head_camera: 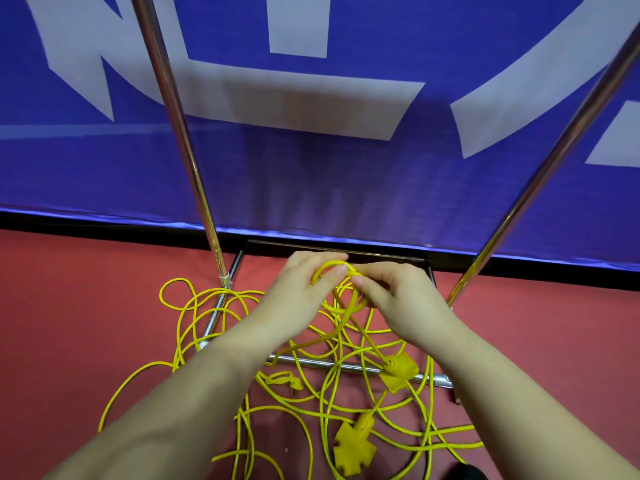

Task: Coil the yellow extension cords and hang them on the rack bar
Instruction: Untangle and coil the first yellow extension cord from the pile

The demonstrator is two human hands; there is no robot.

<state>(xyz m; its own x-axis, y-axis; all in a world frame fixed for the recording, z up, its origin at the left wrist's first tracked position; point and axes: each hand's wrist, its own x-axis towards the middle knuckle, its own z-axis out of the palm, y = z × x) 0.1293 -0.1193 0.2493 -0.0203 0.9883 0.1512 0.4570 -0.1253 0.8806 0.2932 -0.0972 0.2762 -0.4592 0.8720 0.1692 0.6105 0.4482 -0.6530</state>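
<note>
Yellow extension cords lie tangled in loose loops on the red floor around the foot of a chrome rack. Between my hands is a small coil of yellow cord. My left hand holds the coil's top loop with thumb and fingers. My right hand pinches the same coil from the right. A strand runs down from the coil to a yellow multi-socket head. A second socket head and a small plug lie lower on the floor. The rack's top bar is out of view.
Two chrome rack uprights rise left and right of my hands. The rack's base bar crosses the floor under the cords. A blue banner with white shapes hangs behind. A dark object shows at the bottom edge.
</note>
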